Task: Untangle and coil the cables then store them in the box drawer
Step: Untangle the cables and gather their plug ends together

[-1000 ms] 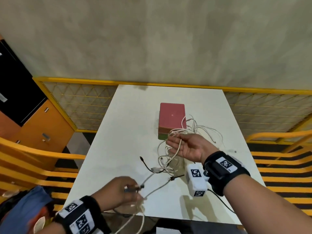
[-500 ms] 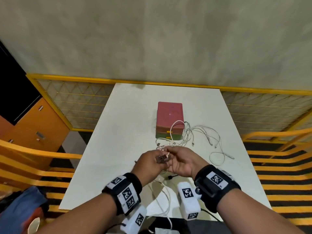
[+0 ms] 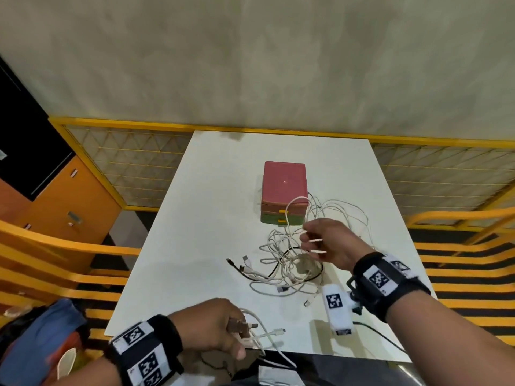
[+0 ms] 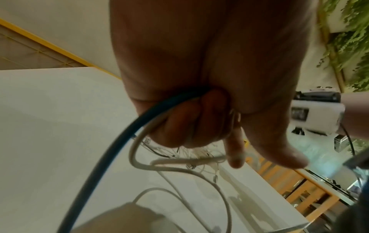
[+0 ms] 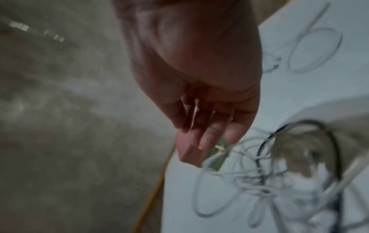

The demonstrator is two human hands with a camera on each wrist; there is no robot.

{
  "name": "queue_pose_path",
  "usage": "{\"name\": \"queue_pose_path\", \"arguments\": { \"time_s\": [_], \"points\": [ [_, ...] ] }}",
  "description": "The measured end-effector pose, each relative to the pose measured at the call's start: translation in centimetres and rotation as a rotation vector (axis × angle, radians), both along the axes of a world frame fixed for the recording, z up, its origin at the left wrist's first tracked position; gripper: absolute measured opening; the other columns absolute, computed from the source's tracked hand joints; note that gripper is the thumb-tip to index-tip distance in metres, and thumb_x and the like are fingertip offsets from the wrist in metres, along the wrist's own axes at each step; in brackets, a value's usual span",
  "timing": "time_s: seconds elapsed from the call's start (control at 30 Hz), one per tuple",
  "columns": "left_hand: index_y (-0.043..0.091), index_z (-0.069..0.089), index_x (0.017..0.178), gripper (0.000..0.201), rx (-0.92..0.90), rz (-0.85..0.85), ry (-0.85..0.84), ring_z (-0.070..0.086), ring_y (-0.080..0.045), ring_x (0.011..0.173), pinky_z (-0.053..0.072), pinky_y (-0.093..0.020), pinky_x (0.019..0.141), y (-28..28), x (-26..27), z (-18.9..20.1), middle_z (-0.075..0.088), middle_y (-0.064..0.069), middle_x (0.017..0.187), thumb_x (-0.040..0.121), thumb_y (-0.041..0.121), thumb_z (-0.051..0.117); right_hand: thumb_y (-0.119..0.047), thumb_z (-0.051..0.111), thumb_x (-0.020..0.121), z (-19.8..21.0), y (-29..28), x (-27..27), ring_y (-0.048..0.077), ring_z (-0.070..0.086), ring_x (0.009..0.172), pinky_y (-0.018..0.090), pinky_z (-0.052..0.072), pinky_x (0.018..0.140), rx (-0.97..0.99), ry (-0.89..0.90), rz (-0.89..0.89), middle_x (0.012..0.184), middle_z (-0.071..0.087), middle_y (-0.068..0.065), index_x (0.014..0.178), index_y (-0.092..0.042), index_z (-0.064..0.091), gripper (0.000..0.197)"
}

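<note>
A tangle of white cables and one black cable (image 3: pixel 289 263) lies on the white table (image 3: pixel 209 218), in front of the red-topped drawer box (image 3: pixel 284 182). The box's drawers, with yellow handles, are closed. My left hand (image 3: pixel 220 327) is at the near table edge. It grips a brown plug (image 3: pixel 239 325) and white cable ends; the left wrist view shows its fingers (image 4: pixel 195 123) curled round a dark cable and a white one. My right hand (image 3: pixel 323 240) hovers over the tangle (image 5: pixel 259 181), thumb and forefinger pinching a thin white cable strand while the other fingers (image 5: pixel 211 135) stay extended.
Loose plug ends (image 3: pixel 242 263) stick out on the left of the tangle. A yellow-framed mesh fence (image 3: pixel 133 162) and yellow rails surround the table. An orange cabinet (image 3: pixel 64 207) stands at the left and a blue bundle (image 3: pixel 41 335) lies at the lower left.
The hands, joined over the table half a second ago, have parted. My left hand pulled back to the near edge with cable ends; my right moved forward onto the tangle.
</note>
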State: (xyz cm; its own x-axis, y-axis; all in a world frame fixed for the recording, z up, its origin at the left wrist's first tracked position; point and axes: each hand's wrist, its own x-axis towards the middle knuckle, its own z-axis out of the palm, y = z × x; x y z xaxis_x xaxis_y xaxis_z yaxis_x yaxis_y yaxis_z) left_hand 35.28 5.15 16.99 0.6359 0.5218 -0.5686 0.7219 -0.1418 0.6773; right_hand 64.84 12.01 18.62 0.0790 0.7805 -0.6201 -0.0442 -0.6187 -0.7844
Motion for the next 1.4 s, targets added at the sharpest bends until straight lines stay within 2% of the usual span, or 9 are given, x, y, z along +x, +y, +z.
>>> {"name": "queue_pose_path", "arguments": {
  "time_s": [0.17,0.23,0.4,0.7,0.83,0.93,1.03,1.2,1.4],
  "points": [
    [0.012,0.076,0.089,0.021,0.008,0.151,-0.129,0.055,0.005,0.065,0.041,-0.016,0.065,0.9,1.2,1.5,0.064,0.020,0.067,0.081,0.031,0.077,-0.011,0.057,0.085,-4.1,-2.5,-1.2,0.017,0.064,0.073,0.030,0.052,0.067,0.184,-0.603,0.496,0.082,0.072,0.003,0.077,-0.015,0.069,0.015],
    [0.001,0.071,0.088,0.043,0.045,0.237,-0.229,0.058,-0.004,0.069,0.040,-0.021,0.068,1.3,1.9,2.3,0.066,0.007,0.069,0.084,0.044,0.071,-0.011,0.054,0.083,-5.4,-3.0,-1.8,0.019,0.065,0.081,0.032,0.052,0.073,0.219,-0.755,0.586,0.086,0.071,0.001,0.077,-0.017,0.067,0.016],
    [0.010,0.077,0.098,0.026,0.083,0.385,-0.376,0.050,0.004,0.047,0.035,-0.012,0.052,2.4,2.8,4.3,0.059,0.016,0.051,0.100,0.026,0.057,-0.019,0.050,0.086,-7.1,-3.3,-3.4,0.023,0.060,0.084,0.032,0.048,0.068,0.334,-0.972,0.681,0.089,0.068,0.001,0.083,-0.019,0.063,0.013],
    [0.001,0.073,0.084,0.067,-0.136,0.608,-0.490,0.042,-0.020,0.039,0.047,-0.028,0.054,2.9,3.2,4.6,0.039,-0.005,0.045,0.093,0.059,0.041,-0.010,0.050,0.088,-9.6,-3.8,-5.5,0.033,0.064,0.102,0.034,0.043,0.072,0.317,-1.353,1.143,0.112,0.066,0.008,0.109,-0.017,0.066,0.027],
    [0.010,0.065,0.070,0.054,-0.148,0.729,-0.561,0.028,-0.017,0.039,0.033,-0.025,0.045,3.5,3.8,4.3,0.031,0.000,0.047,0.095,0.055,0.051,-0.009,0.049,0.089,-10.5,-4.4,-5.3,0.033,0.058,0.107,0.035,0.041,0.072,0.371,-1.419,1.160,0.116,0.062,0.009,0.112,-0.016,0.064,0.029],
    [0.017,0.059,0.068,0.023,-0.156,0.776,-0.612,0.027,-0.017,0.045,0.024,-0.025,0.047,3.9,4.1,3.8,0.031,-0.001,0.052,0.086,0.028,0.070,-0.010,0.046,0.090,-10.8,-4.5,-5.0,0.034,0.055,0.111,0.036,0.041,0.073,0.402,-1.417,1.160,0.119,0.060,0.009,0.112,-0.014,0.065,0.029],
    [0.007,0.070,0.089,0.015,-0.196,0.825,-0.655,0.033,-0.015,0.045,0.028,-0.025,0.048,4.3,4.6,3.5,0.035,0.001,0.052,0.098,0.011,0.058,-0.021,0.046,0.091,-10.3,-4.3,-4.2,0.031,0.054,0.112,0.037,0.048,0.079,0.435,-1.340,1.023,0.116,0.059,0.005,0.110,-0.018,0.065,0.027],
    [0.011,0.074,0.104,0.036,-0.234,0.847,-0.649,0.068,-0.019,0.079,0.049,-0.035,0.070,5.5,5.6,3.3,0.069,-0.003,0.077,0.104,0.033,0.046,-0.017,0.065,0.085,-5.1,-3.3,-3.0,0.007,0.056,0.083,0.021,0.041,0.073,0.597,-0.779,0.475,0.088,0.058,-0.005,0.088,-0.024,0.072,0.011],
    [0.027,0.073,0.113,0.035,-0.128,0.730,-0.656,0.070,-0.010,0.106,0.046,-0.039,0.098,6.9,8.5,4.5,0.076,0.003,0.108,0.104,0.039,0.041,-0.001,0.069,0.085,3.9,-1.6,-2.5,0.002,0.059,0.063,0.017,0.046,0.061,0.657,-0.317,0.075,0.076,0.067,-0.005,0.081,-0.010,0.069,0.010]
  ]
}}
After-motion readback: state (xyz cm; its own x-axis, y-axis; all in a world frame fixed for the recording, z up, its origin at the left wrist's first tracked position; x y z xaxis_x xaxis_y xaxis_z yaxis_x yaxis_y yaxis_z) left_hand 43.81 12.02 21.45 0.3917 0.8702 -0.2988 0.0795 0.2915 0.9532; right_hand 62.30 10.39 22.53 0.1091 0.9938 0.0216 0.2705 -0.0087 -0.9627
